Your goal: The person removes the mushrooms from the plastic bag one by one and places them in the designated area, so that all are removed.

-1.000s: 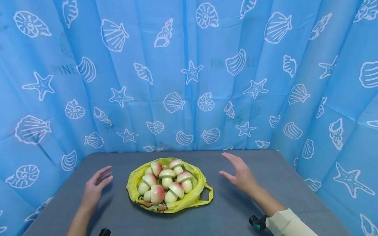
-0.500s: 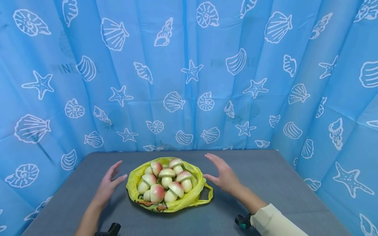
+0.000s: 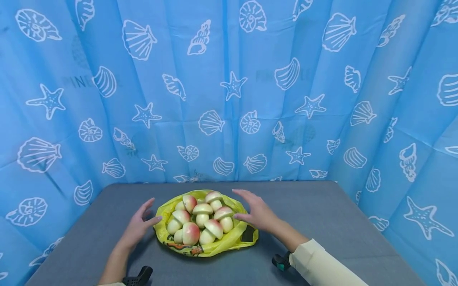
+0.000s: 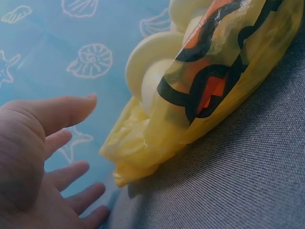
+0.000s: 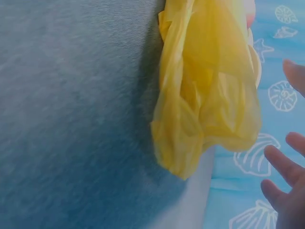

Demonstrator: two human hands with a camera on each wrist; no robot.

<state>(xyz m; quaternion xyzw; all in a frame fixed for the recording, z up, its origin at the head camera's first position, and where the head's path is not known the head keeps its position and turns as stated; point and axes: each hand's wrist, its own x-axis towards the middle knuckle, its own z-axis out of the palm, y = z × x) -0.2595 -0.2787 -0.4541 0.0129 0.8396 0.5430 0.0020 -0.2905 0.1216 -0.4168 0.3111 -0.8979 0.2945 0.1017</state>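
A yellow plastic bag [image 3: 229, 243] lies on the table with its mouth spread wide. Inside sit several mushroom-shaped pieces, cream with pink-tinged caps, such as the toy-like mushroom [image 3: 202, 214] in the middle. My left hand [image 3: 137, 228] is at the bag's left side, fingers spread; the left wrist view shows a gap between the hand [image 4: 43, 167] and the bag [image 4: 138, 148]. From the right, my right hand [image 3: 259, 213] reaches over the bag's edge, its fingers extended and apart. In the right wrist view, that hand [image 5: 290, 191] stands clear of the yellow plastic [image 5: 209, 100].
A grey cloth-covered table [image 3: 304, 198] holds the bag. Blue curtains [image 3: 229, 119] with white shell and starfish prints hang behind it and along both sides. A loop handle [image 3: 255, 234] of the bag lies towards the right.
Both hands have moved inward, the left one rightward and the right one leftward, ending close to the bag's sides. The bag and its mushrooms have stayed in place.
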